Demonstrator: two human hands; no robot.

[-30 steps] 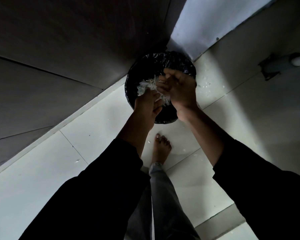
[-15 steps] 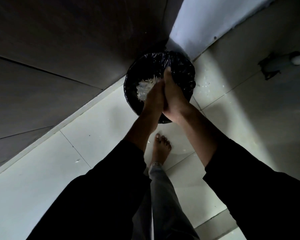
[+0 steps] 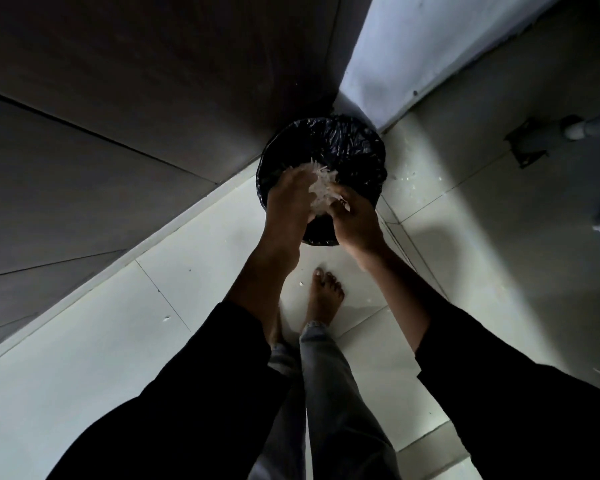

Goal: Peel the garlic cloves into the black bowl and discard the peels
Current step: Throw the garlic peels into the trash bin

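Head view, looking down over round bin lined with crinkled black plastic bag [image 3: 343,147], set in corner on pale tiled floor [image 3: 101,341]. Left of bin, dark wood-grain cabinet panels [image 3: 118,98]. Above bin's near half, left hand [image 3: 286,199] and right hand [image 3: 352,216] close together, cupped around clump of white papery garlic peels [image 3: 321,188]. Below bin, bare foot [image 3: 324,296]. Right of bin, scattered peel flecks [image 3: 409,178] on tiles.

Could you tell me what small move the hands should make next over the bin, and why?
Probably spread both hands apart so the peels drop. The left hand and right hand hold the clump between them right above the bin, so it should fall inside.
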